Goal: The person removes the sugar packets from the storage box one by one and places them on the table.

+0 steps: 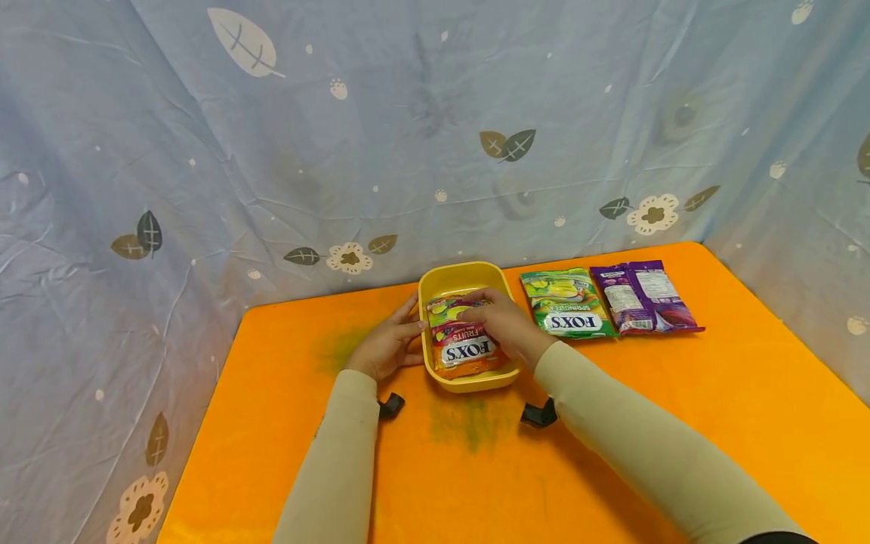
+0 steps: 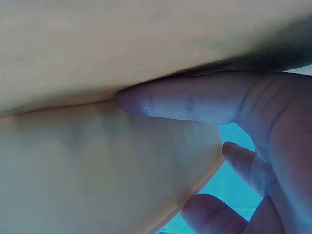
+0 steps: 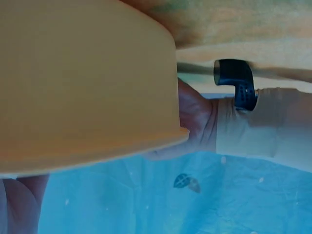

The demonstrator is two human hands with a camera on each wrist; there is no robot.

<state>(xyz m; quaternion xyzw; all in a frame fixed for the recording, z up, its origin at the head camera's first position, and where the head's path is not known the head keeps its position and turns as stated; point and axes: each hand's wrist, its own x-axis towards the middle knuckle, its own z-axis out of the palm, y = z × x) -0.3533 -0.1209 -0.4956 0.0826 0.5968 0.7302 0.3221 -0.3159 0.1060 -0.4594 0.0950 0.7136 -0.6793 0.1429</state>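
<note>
A yellow rectangular tub stands on the orange table. Inside it lies a red and orange bag of Fox's fruits candy, printed side up. My right hand reaches over the tub's right rim and holds the bag near its right side; the thumb is hidden. At the tub's left side, my left hand touches the outer wall with fingers spread. The left wrist view shows one straight finger along the foot of the wall, while the right wrist view is mostly filled by the tub's side.
To the right of the tub lie a green bag of Fox's candy and a purple bag, edge against edge. A pale blue patterned curtain hangs behind the table. Black wrist cameras sit under both forearms.
</note>
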